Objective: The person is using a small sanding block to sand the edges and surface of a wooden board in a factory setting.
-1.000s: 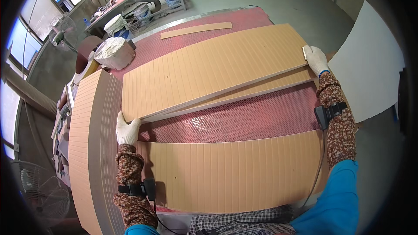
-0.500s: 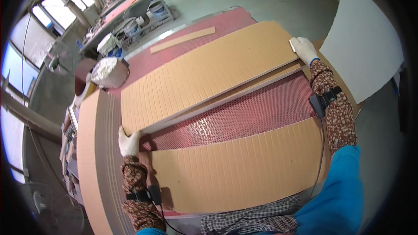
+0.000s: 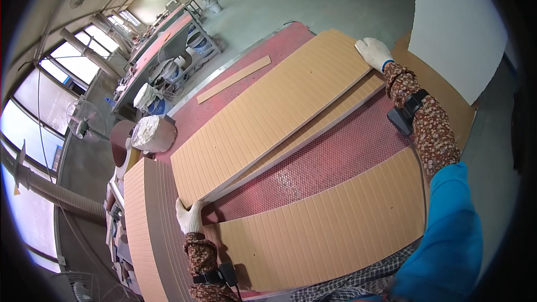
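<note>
Upper tan panel (image 3: 268, 117) spans between both hands' fingers, long axis running obliquely away rightward: left hand (image 3: 190, 218) gripping its near corner, right hand (image 3: 373, 53) its far end; second panel (image 3: 361, 90) skewed beneath.

On my feed, left hand (image 3: 189, 219) and right hand (image 3: 373, 53) wear white gloves, right cuff edged blue. I log brown floral forearm sleeves (image 3: 441, 138), 2 black straps (image 3: 416, 102) with boxy black modules (image 3: 399, 121), thin dark cables. Bright blue upper sleeve (image 3: 450, 218); checked cloth (image 3: 347, 283) at front.
</note>
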Motion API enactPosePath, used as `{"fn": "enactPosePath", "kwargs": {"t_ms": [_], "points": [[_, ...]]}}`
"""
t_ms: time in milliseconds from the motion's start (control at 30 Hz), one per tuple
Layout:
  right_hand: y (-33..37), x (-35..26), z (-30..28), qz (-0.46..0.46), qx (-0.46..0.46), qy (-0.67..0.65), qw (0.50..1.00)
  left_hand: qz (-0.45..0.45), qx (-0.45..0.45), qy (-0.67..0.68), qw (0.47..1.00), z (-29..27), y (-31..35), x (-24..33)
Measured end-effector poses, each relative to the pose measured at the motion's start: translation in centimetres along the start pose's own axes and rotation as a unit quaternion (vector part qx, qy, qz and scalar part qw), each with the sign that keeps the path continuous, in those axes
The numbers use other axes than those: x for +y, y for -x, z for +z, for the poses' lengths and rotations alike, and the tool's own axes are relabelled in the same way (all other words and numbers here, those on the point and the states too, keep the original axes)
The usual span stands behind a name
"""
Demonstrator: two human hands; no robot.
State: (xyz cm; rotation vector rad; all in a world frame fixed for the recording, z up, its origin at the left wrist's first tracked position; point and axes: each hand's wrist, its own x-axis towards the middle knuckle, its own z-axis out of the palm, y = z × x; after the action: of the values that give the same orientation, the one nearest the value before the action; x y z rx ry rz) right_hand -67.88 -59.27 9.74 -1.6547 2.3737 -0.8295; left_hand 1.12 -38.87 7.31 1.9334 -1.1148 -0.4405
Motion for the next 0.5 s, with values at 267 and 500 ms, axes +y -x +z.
{"fn": "enactPosePath", "kwargs": {"t_ms": [267,500], "points": [[2.2,0.3,-1.0,-0.013,0.000,0.012,1.000,-0.009,-0.032,0.028,0.999,0.3,-0.9,0.0],[5.3,1.1,-1.6,-0.002,-0.011,-0.010,1.000,-0.003,-0.045,-0.021,0.999,0.4,-1.8,0.0]]}}
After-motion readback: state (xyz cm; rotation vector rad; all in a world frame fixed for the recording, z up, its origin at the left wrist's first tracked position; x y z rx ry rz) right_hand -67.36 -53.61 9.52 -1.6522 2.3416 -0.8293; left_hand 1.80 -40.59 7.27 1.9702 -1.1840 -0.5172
